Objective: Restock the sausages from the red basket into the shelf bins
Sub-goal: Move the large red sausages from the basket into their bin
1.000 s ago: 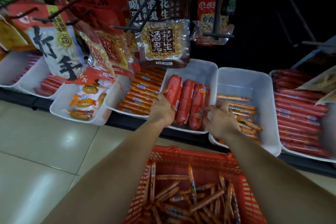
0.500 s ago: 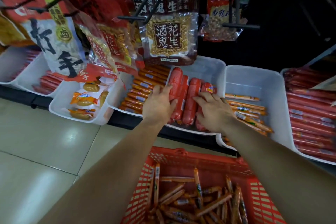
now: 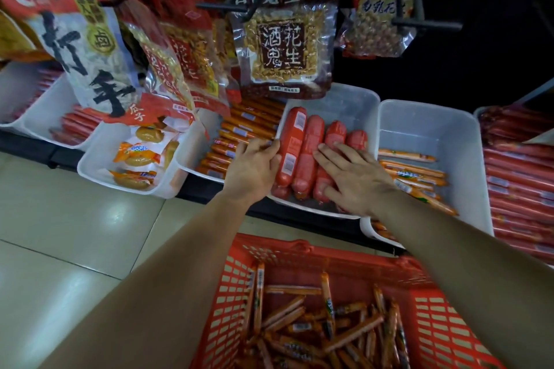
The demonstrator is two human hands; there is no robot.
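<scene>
From the head camera, both bare arms reach forward over the red basket (image 3: 302, 252) toward a row of white shelf bins. The left hand (image 3: 253, 169) lies at the left edge of the middle bin (image 3: 356, 105), its fingers (image 3: 263, 148) spread loosely and curled against the side of the leftmost thick red sausage (image 3: 292, 144) — touching it, not closed around it. The right hand (image 3: 358, 180) rests flat, palm down, on top of the other thick red sausages (image 3: 335, 136), fingers extended and slightly apart, gripping nothing. These fat sausages lie side by side, lengthwise in the bin.

The thin orange sausages (image 3: 314, 329) — a loose heap pointing every way — sit in the basket on the tiled floor (image 3: 75, 219), at the bottom of the frame. More of the same thin kind (image 3: 410, 172) lie in the bin (image 3: 434, 129) just right of the hands, partly hidden by the right forearm. Left of the middle bin, another holds stacked orange sticks (image 3: 248, 126). Hanging peanut packets (image 3: 284, 51) dangle above the bins.
</scene>
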